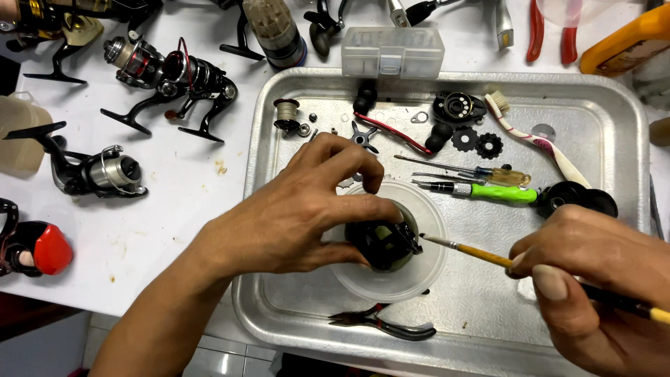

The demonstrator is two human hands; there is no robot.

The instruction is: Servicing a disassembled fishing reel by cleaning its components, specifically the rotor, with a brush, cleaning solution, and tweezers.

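Head view: brush work on reel part over cup

Left hand (300, 209) pinches black reel part (382, 243) w/ thumb & fingers, holding it over a clear plastic cup (426, 272) in the metal tray (607, 105), near-centre. Right hand (600, 286) is closed round a thin paintbrush (467, 251); tip touches the part's right side. Pliers (384, 322) lie near edge of tray. Green-handled screwdriver (481, 190) just beyond cup. Spinning reels (167, 73) far left on desk (188, 174).

A black reel part (382, 243) sits in a translucent white round cup (426, 269) on a silver metal tray (600, 105); the thin paintbrush (474, 252) is yellow-handled, one screwdriver (499, 193) green, the counter (188, 195) white.
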